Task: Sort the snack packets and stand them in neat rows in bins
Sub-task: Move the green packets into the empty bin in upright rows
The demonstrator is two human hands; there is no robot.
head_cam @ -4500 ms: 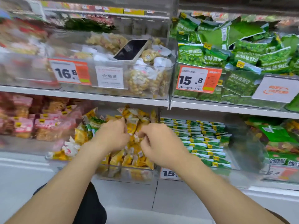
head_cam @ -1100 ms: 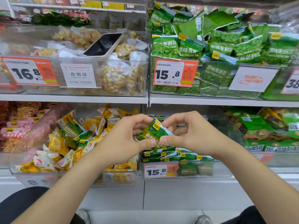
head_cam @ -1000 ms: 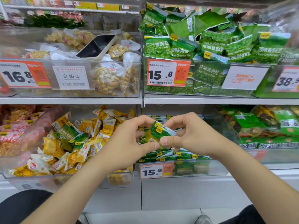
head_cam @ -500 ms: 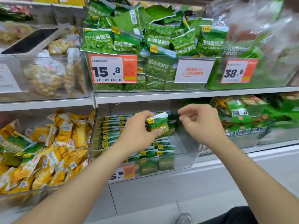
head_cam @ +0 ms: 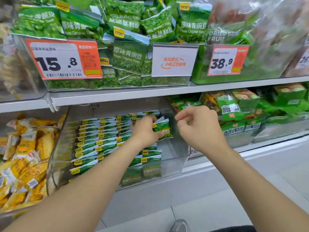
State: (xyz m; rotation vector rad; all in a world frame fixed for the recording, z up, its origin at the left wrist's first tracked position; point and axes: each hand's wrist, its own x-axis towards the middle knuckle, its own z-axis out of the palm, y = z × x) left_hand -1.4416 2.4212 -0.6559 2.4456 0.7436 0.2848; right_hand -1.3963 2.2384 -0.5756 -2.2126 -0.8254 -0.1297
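Gripping with the left hand (head_cam: 147,131) a small green foil snack packet (head_cam: 163,128), fingers curled over the top edge, thumb pressed on the front. Possibly a second packet tucked behind it; hard to tell. Held upright over the clear plastic bin (head_cam: 174,164), toward its back right, just beside the end of the standing rows. Hovering to the right of the packet with the right hand (head_cam: 199,129), fingers loosely curled, pinching nothing visible.

Placing step, by the look of it: one more packet going into the bin. Calls next for lowering it straight into the bare right-hand side of the bin, label forward, then letting go without toppling the neighbours.

Looks crisp and slightly puffed, white along the top seal, yellow logo tab at the corner, matching the tidy rows of green packets (head_cam: 100,136) filling the bin's left and middle. Left of the bin, a loose heap of yellow packets (head_cam: 25,156).
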